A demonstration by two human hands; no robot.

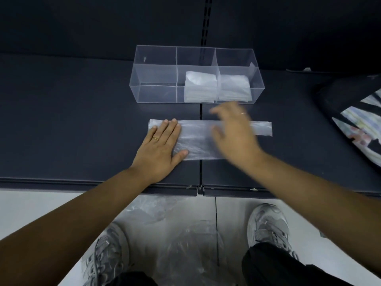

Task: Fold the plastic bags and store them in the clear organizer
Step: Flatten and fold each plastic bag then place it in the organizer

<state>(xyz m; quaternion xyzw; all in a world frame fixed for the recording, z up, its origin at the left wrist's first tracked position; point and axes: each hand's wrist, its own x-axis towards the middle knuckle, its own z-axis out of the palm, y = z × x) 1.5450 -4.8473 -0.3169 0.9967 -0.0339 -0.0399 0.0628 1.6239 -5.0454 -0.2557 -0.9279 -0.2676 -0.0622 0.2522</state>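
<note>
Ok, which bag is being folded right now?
Find the dark shelf, then the clear box on it. Just in front of the box lies a long flat bag, its left end under the left hand. The other bags are square bundles inside the box or crumpled on the floor.

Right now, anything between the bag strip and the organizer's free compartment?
Nothing visible. Bare shelf lies between the bag strip and the clear organizer, whose left compartment is free; folded bags sit in the other two. The left hand presses the strip's end; the right hand hovers over it.
</note>
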